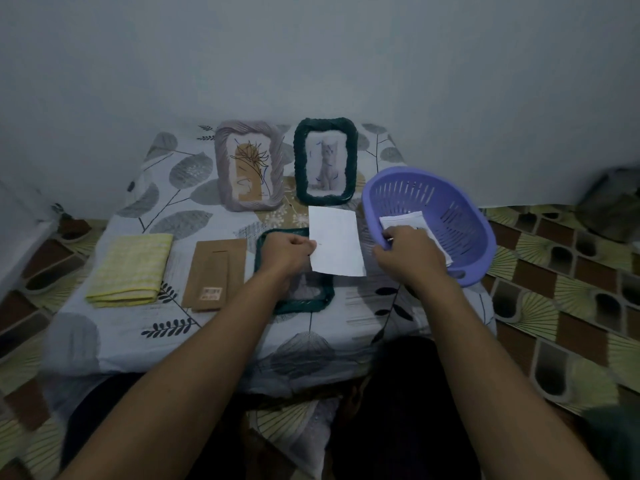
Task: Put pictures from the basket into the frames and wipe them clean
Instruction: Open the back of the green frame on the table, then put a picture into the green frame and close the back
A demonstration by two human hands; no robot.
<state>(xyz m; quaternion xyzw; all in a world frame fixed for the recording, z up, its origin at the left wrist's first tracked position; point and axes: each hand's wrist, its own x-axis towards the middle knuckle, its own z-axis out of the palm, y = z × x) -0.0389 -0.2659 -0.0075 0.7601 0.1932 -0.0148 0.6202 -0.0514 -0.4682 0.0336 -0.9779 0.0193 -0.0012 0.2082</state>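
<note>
— What is everything made of?
— The basket (450, 202) is lilac plastic, oval, with slotted walls, and it sits tipped at the table's right edge. The tablecloth (173, 330) is soft fabric printed with grey leaves. At the back stand two thick frames with twisted, rope-like borders and rounded corners. One is a pale grey frame (249, 164) around a plant drawing, the other a dark green frame (325, 161) around a grey cat.
— And nearer the person?
— A folded yellow checked cloth (130, 268) lies on the left, then a brown cardboard backing board (214, 271) with a stand flap. Next is a flat green frame (311, 303) of the same ropy kind, partly under the left forearm.
— Where is the picture?
— It is a thin white rectangular sheet (336, 244), blank side up, held above the table between the flat green frame and the basket. The left hand (287, 252) pinches its left edge between thumb and curled fingers, so the sheet extends to the right of the grip.
— The other hand?
— The right hand (408, 254) curls its fingers over the basket's near-left rim, gripping it. A stack of pictures (405, 220) lies inside, just beyond those fingers. Whether they touch it, I cannot tell.
</note>
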